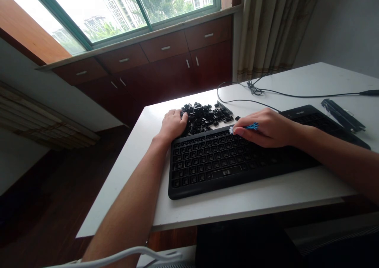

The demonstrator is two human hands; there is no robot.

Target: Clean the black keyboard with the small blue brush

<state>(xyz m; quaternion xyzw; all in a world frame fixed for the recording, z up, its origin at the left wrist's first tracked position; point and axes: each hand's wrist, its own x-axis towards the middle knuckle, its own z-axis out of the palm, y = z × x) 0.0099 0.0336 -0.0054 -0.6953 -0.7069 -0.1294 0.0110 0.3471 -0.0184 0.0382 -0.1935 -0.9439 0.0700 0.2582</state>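
A black keyboard [219,153] with its keycaps off lies on the white table, its square key sockets bare. My right hand [266,127] is closed around a small brush [252,126] with a blue handle. The brush's white bristles touch the far row of sockets near the keyboard's middle. My left hand [173,123] lies open by the far left corner of the keyboard, beside a heap of loose black keycaps [204,116]. Its fingertips are partly hidden against the heap.
A black cable [284,95] runs from the keyboard across the white table [133,153]. On the right lies a long dark piece [342,114] with clear plastic about it. Wooden cabinets [166,70] stand beyond the table. A pale bar [148,252] crosses below its front edge.
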